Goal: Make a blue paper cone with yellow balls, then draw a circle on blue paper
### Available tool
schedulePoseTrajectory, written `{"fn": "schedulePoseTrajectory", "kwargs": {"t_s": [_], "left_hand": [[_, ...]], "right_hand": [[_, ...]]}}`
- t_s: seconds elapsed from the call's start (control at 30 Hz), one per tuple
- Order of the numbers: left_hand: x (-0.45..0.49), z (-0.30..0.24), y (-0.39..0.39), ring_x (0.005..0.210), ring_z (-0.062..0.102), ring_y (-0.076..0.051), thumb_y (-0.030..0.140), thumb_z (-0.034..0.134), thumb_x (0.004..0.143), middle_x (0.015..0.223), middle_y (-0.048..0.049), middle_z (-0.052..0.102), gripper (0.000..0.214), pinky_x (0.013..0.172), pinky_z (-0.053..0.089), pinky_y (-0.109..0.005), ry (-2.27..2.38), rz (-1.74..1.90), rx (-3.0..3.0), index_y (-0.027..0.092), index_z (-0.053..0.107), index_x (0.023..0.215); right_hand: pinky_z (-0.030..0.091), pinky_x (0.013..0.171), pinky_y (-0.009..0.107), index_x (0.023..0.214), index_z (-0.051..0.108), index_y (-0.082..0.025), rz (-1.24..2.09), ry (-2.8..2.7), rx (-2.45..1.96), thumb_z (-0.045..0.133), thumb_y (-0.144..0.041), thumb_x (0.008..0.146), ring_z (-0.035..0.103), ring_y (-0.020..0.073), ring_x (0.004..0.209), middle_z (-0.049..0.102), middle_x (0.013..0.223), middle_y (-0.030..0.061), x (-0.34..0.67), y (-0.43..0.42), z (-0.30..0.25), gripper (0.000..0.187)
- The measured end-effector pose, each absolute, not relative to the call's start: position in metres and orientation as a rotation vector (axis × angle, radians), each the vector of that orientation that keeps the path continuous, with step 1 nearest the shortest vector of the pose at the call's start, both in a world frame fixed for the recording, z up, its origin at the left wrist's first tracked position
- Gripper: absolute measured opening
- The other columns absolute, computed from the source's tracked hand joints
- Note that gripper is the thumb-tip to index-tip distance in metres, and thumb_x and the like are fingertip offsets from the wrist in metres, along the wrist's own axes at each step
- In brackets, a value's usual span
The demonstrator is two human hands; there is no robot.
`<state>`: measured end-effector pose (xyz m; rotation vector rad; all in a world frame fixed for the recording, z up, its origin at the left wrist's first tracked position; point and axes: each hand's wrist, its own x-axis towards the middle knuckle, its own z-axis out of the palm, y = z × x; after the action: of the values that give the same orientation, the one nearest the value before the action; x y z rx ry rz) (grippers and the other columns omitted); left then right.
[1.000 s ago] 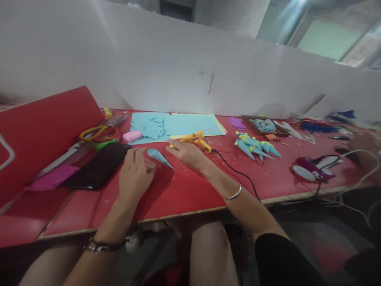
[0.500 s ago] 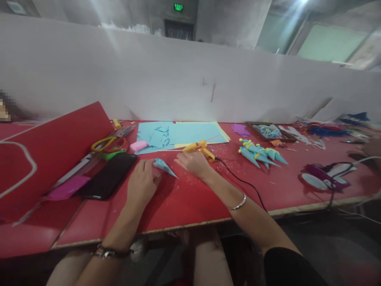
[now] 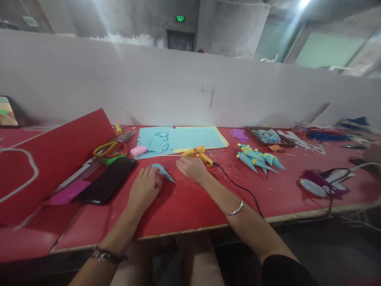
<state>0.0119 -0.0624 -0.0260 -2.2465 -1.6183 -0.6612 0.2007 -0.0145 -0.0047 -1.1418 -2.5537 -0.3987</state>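
My left hand [image 3: 145, 186] has its fingers closed on a small light blue folded paper cone [image 3: 166, 173], its point aimed right and toward me, just above the red table. To the right, my right hand [image 3: 192, 169] is low over the tabletop with its fingers drawn together. What they pinch, if anything, is too small to make out. Directly behind that hand lies a yellow hot glue gun [image 3: 195, 151] with a small orange light and a black cord. Several finished blue paper cones with yellow bands and beads [image 3: 257, 159] are piled to the right.
Light blue paper sheets [image 3: 193, 137] lie at the back, with a pink eraser-like block [image 3: 138, 151] beside them. At left are scissors [image 3: 104, 149], a black phone [image 3: 108, 180] and a red upright panel [image 3: 68, 155]. A tray of scraps [image 3: 269, 136] and a purple-and-white corded object [image 3: 323, 182] are at right.
The view has tilted up slightly, so the table sits lower in the picture. My left hand still holds the paper cone; my right hand stays beside the glue gun.
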Motion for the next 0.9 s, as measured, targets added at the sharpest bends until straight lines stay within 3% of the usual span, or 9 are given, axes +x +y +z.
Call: {"fn": "schedulePoseTrajectory", "kwargs": {"t_s": [0.13,0.23,0.33,0.6,0.9], "left_hand": [[0.02,-0.031,-0.071,0.081,0.054,-0.024,0.01,0.045,0.071,0.084,-0.0083,0.062,0.022,0.073,0.044,-0.036,-1.56,-0.601,-2.365,0.015,0.057,0.088],[0.026,-0.035,-0.077,0.076,0.055,-0.023,0.008,0.043,0.073,0.079,-0.0063,0.063,0.02,0.069,0.043,-0.036,-1.467,-0.478,-2.549,0.016,0.059,0.083],[0.029,-0.037,-0.08,0.07,0.054,-0.022,0.008,0.041,0.076,0.073,-0.0055,0.062,0.02,0.064,0.042,-0.035,-1.469,-0.385,-2.644,0.017,0.059,0.073],[0.024,-0.04,-0.093,0.071,0.056,-0.022,0.005,0.043,0.074,0.077,-0.0042,0.065,0.025,0.061,0.041,-0.034,-1.453,-0.306,-2.771,0.019,0.063,0.079],[0.027,-0.03,-0.091,0.068,0.054,-0.018,0.004,0.042,0.073,0.074,-0.0029,0.063,0.023,0.062,0.04,-0.031,-1.507,-0.413,-2.824,0.019,0.059,0.073]], "right_hand": [[0.042,0.073,0.027,0.1,0.061,-0.013,-0.301,-2.427,-0.97,0.038,-0.014,0.089,0.05,0.0176,0.089,0.057,0.096,0.0109,0.201,-0.017,-0.017,0.025],[0.042,0.08,0.03,0.104,0.06,-0.013,-0.205,-2.33,-0.882,0.036,-0.012,0.089,0.045,0.0178,0.087,0.054,0.095,0.0111,0.197,-0.026,-0.019,0.029],[0.043,0.08,0.031,0.101,0.061,-0.015,-0.087,-2.3,-0.843,0.036,-0.009,0.085,0.044,0.0178,0.084,0.052,0.094,0.0102,0.193,-0.032,-0.018,0.03],[0.043,0.073,0.028,0.085,0.062,-0.018,0.142,-2.249,-0.92,0.042,-0.006,0.077,0.046,0.0155,0.078,0.052,0.085,0.0057,0.193,-0.032,-0.026,0.024],[0.041,0.064,0.027,0.081,0.061,-0.017,-0.012,-2.368,-0.969,0.043,-0.005,0.074,0.044,0.0169,0.072,0.053,0.08,0.0068,0.199,-0.023,-0.031,0.022]]}}
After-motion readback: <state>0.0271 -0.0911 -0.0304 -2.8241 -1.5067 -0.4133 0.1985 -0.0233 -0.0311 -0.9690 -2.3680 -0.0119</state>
